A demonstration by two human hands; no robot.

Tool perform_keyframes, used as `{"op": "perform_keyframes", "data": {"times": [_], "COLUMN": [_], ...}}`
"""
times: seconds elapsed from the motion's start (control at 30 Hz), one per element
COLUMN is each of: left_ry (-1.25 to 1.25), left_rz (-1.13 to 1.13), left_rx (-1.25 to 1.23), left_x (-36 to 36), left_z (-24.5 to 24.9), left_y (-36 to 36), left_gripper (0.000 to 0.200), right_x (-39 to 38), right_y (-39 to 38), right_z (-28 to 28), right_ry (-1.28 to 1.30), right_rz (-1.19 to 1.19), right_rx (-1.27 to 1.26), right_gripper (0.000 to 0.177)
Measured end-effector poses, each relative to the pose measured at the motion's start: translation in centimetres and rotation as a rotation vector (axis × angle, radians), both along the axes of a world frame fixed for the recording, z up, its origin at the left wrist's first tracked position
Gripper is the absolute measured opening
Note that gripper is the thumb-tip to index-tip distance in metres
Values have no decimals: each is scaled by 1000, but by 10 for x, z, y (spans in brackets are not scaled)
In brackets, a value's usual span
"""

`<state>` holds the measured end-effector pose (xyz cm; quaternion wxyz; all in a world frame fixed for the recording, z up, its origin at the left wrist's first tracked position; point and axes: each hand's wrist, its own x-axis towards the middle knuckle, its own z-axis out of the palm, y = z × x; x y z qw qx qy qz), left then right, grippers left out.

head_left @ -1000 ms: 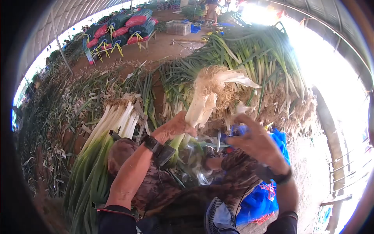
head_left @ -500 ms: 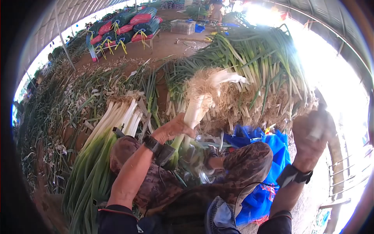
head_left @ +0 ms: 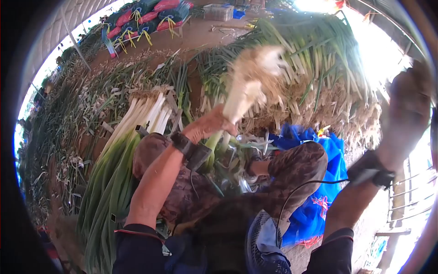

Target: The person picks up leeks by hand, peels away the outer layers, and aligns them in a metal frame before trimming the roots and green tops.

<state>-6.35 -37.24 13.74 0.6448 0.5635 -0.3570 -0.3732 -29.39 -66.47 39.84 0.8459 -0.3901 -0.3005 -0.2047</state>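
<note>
My left hand (head_left: 211, 124) is closed round the white stems of a small bunch of leeks (head_left: 242, 101), held root end up over my lap, the roots blurred. Raised at the far right, my right hand (head_left: 410, 98) is smeared by motion, and its fingers cannot be made out. Beside my left knee lies a pile of trimmed leeks (head_left: 112, 182), white ends away from me. A large heap of untrimmed leeks (head_left: 315, 59) with shaggy brown roots lies beyond the held bunch.
Blue net material (head_left: 335, 155) lies by my right knee. Leaf scraps (head_left: 109, 86) cover the ground at the left. Farther back are stacked red and green bags (head_left: 146, 23) on a stand and a crate (head_left: 219, 12). Metal bars (head_left: 413, 192) stand at the right edge.
My left hand and the held bunch have moved slightly up the view. My right hand has swung up and outward to the right. The whole view has shifted a little.
</note>
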Motion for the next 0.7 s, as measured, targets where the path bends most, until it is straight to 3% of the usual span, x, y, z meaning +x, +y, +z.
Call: {"op": "perform_keyframes", "data": {"times": [0.03,0.07,0.1,0.2,0.27,0.33,0.4,0.47,0.57,0.63,0.7], "left_ry": [12,20,16,-56,-103,-111,-142,-319,-322,-340,-308], "left_rz": [42,85,87,149,193,250,271,219,295,391,418], "left_rx": [-27,-57,-77,-158,-157,-318,-300,-347,-336,-296,-357], "left_x": [2,3,3,6,7,8,4,9,0,-9,-16], "left_z": [8,18,31,59,80,96,119,131,152,166,179], "left_y": [5,9,14,15,17,20,23,26,34,42,52], "left_gripper": [37,39,43,50,43,37,39,35,27,25,29], "right_x": [-18,-15,-10,24,58,70,77,83,90,94,114], "right_y": [-8,-34,-31,-1,22,38,54,71,87,109,108], "right_z": [17,14,1,-58,-77,-79,-75,-60,-57,-80,-191], "right_ry": [-81,-128,-131,172,691,693,706,498,594,755,92], "right_rz": [-1,113,115,-671,-833,-698,-565,-577,-541,-358,-653], "right_rx": [-6,-178,-179,-1180,-1628,-1532,-1429,-1165,-1233,-1487,-1505], "right_gripper": [20,40,40,71,81,84,88,69,68,60,41]}}
